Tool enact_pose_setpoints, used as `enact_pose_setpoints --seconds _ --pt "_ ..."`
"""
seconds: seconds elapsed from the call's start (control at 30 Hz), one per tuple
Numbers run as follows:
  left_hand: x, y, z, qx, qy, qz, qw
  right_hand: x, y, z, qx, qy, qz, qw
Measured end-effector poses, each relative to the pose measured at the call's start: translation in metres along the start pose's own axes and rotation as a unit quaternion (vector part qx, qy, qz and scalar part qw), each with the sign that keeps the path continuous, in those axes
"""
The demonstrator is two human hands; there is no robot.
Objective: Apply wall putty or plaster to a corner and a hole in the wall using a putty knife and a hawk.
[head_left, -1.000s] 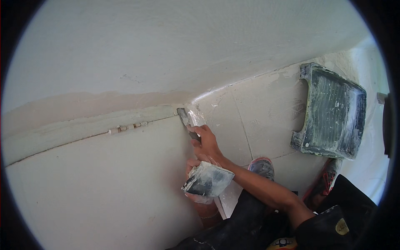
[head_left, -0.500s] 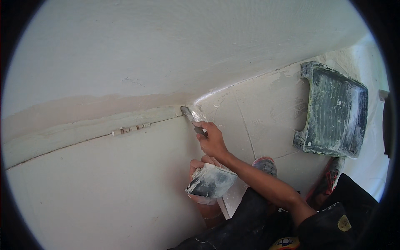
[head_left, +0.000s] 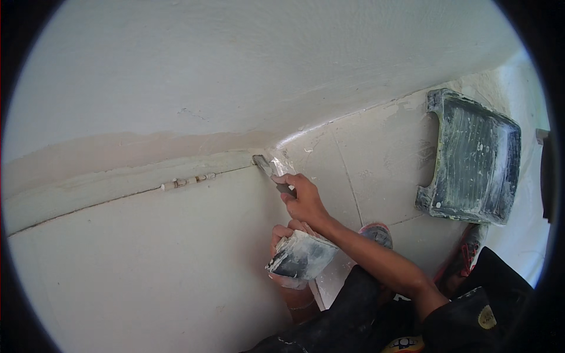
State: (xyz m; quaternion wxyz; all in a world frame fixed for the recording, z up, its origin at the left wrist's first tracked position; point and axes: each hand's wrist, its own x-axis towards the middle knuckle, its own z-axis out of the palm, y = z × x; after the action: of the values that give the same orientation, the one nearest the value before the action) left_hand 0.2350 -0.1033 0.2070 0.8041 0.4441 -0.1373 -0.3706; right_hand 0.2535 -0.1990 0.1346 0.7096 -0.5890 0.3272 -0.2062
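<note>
Dark grey, plaster-streaked tray [head_left: 471,159]

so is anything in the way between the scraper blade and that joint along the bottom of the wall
Nothing visible. The right hand holds the putty knife with its blade tip already at the joint; the left hand's plaster board sits lower, clear.

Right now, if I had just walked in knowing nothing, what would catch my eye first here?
First, the right hand near the middle, pressing a small putty knife into the seam where the pale wall meets the tiled floor. Just below it, the left hand holds a plaster-smeared flat board. At the right, a dark, plaster-streaked tray lies on the tiles.
</note>
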Motion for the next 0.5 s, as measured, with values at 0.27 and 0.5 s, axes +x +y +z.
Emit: enact_pose_setpoints --seconds 0.27,0.5 --pt "-0.003 0.002 0.005 0.006 0.012 -0.027 1.0 -0.01 0.005 -0.021 0.003 -0.014 -0.004 1.0" --pt "-0.001 0.007 0.005 -0.006 -0.013 -0.018 1.0 -0.006 -0.008 0.001 -0.019 -0.037 0.007 0.999"
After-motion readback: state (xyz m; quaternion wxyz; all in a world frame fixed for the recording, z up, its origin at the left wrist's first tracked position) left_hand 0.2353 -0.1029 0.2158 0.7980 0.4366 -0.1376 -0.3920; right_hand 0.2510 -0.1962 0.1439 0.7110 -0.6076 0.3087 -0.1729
